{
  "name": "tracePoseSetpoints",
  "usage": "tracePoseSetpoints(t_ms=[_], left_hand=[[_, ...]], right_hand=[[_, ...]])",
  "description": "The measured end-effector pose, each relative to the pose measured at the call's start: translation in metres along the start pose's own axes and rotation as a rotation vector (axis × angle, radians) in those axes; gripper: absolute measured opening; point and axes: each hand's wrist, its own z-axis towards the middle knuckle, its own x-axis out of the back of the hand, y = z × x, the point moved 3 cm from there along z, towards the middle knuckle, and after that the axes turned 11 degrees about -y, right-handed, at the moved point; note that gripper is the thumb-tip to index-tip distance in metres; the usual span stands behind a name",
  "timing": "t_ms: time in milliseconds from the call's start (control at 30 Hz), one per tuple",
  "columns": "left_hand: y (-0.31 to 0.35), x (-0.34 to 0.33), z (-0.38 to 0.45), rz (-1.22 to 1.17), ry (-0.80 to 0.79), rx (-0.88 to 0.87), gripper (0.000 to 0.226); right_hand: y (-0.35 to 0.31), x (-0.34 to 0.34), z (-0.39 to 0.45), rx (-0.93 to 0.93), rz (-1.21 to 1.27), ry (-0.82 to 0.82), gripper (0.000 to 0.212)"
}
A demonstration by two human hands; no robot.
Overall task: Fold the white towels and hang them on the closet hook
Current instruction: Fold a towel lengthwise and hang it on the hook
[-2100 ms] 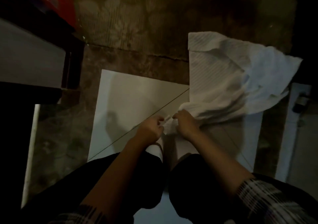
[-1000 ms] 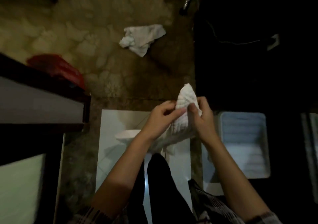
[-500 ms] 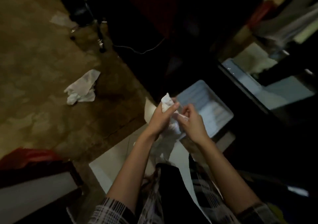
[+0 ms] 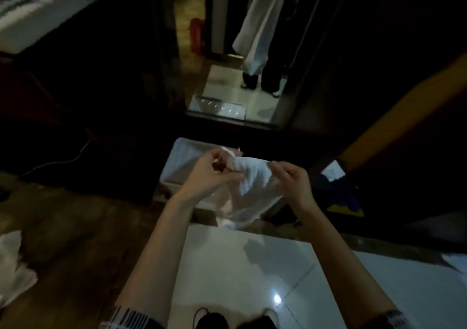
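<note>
2 hands — left hand, right hand — now pinch the white towel stretched wider apart than before.

Towel between hands, above tray (mirror behind).

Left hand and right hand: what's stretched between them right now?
In the head view, the white towel spans between the left hand and right hand, each gripping an upper end; its lower part hangs below.
</note>
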Motion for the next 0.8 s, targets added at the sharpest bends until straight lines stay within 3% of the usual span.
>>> tracePoseSetpoints(t_ms=[67, 167, 233, 367, 500, 667, 800], left_hand=[[0.013, -0.036, 0.024, 0.035, -0.035, -0.052, 0.019], [0.033, -0.109, 0.060, 0.195, -0.115, -0.083, 0.023], [0.042, -0.167, 0.081, 0.301, -0.218, -0.157, 0.021], [0.058, -0.279, 0.107, 0.456, -0.293, -0.279, 0.010], [0.072, -0.377, 0.121, 0.526, -0.354, -0.342, 0.007], [0.089, -0.466, 0.127, 0.552, -0.456, -0.354, 0.004], [0.107, -0.506, 0.133, 0.593, -0.458, -0.419, 0.005]], right_hand=[[0.006, 0.048, -0.014, 0.008, -0.013, 0.121, 0.042], [0.014, 0.117, -0.045, 0.019, -0.178, 0.240, 0.040], [0.019, 0.160, -0.067, 0.005, -0.247, 0.264, 0.037], [0.018, 0.233, -0.107, 0.057, -0.133, 0.218, 0.023], [0.006, 0.304, -0.144, 0.141, -0.250, 0.342, 0.039], [-0.003, 0.378, -0.172, 0.182, -0.331, 0.424, 0.018], [-0.005, 0.423, -0.197, 0.184, -0.548, 0.547, 0.027]])
